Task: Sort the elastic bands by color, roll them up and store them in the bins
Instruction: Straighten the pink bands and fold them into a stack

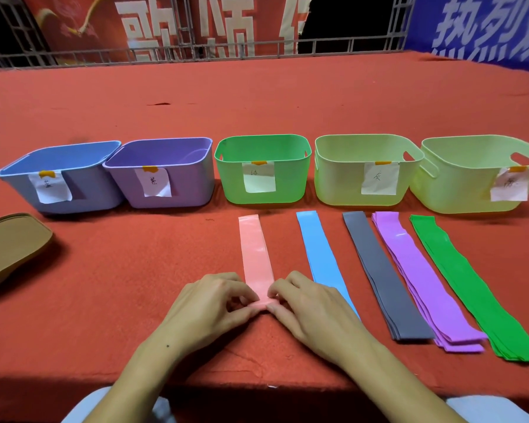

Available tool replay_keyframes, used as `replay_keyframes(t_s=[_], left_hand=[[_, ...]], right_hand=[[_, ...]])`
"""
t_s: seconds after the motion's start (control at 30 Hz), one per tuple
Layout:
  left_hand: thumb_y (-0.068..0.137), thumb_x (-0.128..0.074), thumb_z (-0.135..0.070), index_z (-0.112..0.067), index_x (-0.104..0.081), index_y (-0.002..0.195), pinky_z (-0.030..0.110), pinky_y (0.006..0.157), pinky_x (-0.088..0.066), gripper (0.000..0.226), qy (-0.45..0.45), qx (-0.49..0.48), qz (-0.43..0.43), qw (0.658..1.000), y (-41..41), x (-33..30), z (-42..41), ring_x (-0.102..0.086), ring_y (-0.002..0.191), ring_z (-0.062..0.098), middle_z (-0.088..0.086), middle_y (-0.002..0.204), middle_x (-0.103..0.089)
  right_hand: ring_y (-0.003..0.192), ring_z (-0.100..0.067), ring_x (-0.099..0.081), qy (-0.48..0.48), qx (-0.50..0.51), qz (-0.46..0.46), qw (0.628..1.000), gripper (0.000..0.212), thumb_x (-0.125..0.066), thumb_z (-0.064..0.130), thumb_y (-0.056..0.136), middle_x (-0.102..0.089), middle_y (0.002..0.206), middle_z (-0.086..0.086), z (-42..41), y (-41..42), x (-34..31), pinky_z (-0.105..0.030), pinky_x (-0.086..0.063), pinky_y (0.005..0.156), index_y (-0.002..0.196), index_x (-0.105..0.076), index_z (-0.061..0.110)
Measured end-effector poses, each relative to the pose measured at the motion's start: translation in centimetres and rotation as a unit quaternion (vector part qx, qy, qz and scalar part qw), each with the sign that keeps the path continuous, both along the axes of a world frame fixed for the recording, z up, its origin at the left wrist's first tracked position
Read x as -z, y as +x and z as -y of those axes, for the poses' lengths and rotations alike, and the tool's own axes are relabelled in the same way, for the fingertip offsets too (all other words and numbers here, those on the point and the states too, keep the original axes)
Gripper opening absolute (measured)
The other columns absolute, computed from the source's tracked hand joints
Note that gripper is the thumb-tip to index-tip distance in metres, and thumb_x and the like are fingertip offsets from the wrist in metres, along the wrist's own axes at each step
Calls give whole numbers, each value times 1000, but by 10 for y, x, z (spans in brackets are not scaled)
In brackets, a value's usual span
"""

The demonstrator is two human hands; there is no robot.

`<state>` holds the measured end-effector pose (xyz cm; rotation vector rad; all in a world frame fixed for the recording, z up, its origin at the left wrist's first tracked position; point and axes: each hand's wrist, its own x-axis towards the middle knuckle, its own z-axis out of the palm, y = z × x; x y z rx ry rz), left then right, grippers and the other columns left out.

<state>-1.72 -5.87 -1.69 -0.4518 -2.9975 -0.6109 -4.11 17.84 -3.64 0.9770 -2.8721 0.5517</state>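
red table: pink band near end pinched between both hands' fingers.

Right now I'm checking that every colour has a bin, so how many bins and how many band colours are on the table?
Bins: 5, blue bin, purple bin, green bin, two pale yellow-green bins.
Band colours: 5, pink, blue, grey, purple, green.
Total: 10.

"热烈" on blue banner
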Motion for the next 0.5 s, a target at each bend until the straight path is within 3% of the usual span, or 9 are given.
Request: replay_keyframes(t_s=[0.07, 0.17, 0.4, 0.5], left_hand=[[83, -32, -98, -51, -72, 110, 28, 71, -53, 67, -1, 2, 9, 1000, 2, -2, 0, -61, 87, -4, -27, 101, -62], [89, -38, -93, -51, -71, 110, 30, 74, -54, 58, 5, 18, 33, 999, 3, -4, 0, -61, 89, -2, -26, 101, -63], [96, -58, -73, -49, -66, 114, 33, 78, -56, 31, 33, 12, 35, 999, 4, -4, -1, -64, 88, -2, -29, 101, -68], [91, -58, -75, -47, -65, 108, 34, 74, -56, 33, 26, 2, 10, 1000, 4, -4, -1, -63, 87, -2, -28, 102, -66]], right_hand=[[85, -14, -58, 5, -2, -6, 1000, 29, -50, 60, 101, -44, 115, 14, -1, 1, -2, -41, -55, 71, 117, -52, 36], [86, -11, -57, -8, -13, 1, 1000, 27, -59, 56, 99, -42, 120, 16, -3, 0, -3, -39, -55, 72, 117, -52, 37], [91, -9, -58, -25, -21, 14, 999, 21, -51, 54, 104, -49, 115, 16, -3, -2, -1, -38, -54, 77, 118, -55, 39], [92, -10, -59, -24, -13, 14, 1000, 24, -48, 56, 105, -47, 117, 16, -2, -3, 2, -39, -54, 78, 120, -56, 39]])
